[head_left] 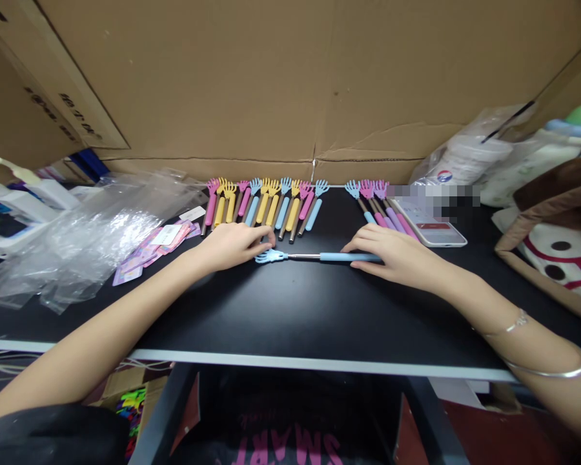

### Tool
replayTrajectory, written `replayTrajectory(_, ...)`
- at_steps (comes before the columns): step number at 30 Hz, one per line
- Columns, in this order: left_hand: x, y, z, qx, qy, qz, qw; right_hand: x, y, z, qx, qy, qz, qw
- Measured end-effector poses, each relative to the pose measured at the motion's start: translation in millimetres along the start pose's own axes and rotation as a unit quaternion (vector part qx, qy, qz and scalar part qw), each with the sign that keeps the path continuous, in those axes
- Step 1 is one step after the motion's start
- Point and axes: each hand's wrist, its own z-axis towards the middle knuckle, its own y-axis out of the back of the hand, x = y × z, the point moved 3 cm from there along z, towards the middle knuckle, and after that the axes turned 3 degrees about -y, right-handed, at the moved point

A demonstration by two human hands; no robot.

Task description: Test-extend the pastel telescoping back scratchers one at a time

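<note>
A light-blue back scratcher (333, 257) lies crosswise in front of me on the black desk, its claw to the left and a short length of metal rod showing. My left hand (235, 247) is closed at the claw end, thumb and fingertips pinching the claw's tips. My right hand (392, 254) is closed on the handle's right end, thumb below and fingers above. Behind my left hand, several pink, yellow and blue back scratchers (271, 210) lie in a row, claws away from me. A smaller group of back scratchers (382, 210) lies behind my right hand, partly hidden by it.
Clear plastic bags (87, 232) and printed cards (159, 245) lie at left. A phone (433, 226), a bagged cup (472, 158) and a brown-trimmed bag (552, 226) are at right. A cardboard wall (271, 84) closes the back; the desk's pale edge (290, 363) runs in front.
</note>
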Motion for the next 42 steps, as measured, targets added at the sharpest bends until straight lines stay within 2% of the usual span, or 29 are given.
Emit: replayTrajectory(42,2.4,1.2,-1.0,0.018,-0.007,0.01,1.0,3.1,1.3,-0.5,0.001,0.009,-0.004,1.0)
